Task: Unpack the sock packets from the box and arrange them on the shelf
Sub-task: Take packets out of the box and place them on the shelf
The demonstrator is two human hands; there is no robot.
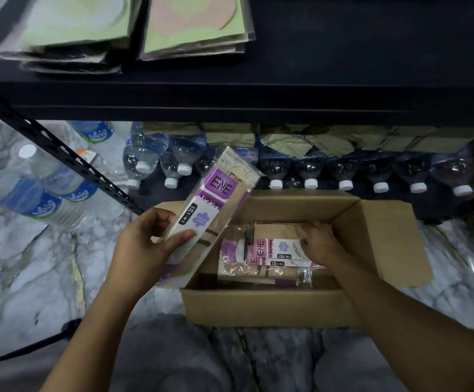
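a: so what could go wrong for you from here?

b: your left hand (148, 241) is clamped on a bundle of packets (216, 190), thumb on top and fingers under, tilted up over the left flap of the box (258, 306). they're slick plastic sleeves and you've only got the low end, so i'd guess one could slide out onto the floor (32, 264). your right hand (319, 244) is down inside the box, well apart from the left, fingers curled onto the right end of the top packet (281, 247) (looks like a grip, though the fingertips are hidden). pull that one-handed and the loose ones beneath may drag along or snag on the wall.

a: and the shelf?

b: the shelf (343, 80) sits above and beyond the box, with flat packs (72, 32) stacked at its left. its front edge is right there, so a tall bundle could clip it going up.

a: any writing?

b: "ene" on the purple label, "stocking" under it, "25" on a black tag. the water bottles (46, 205) read something like "vaig".
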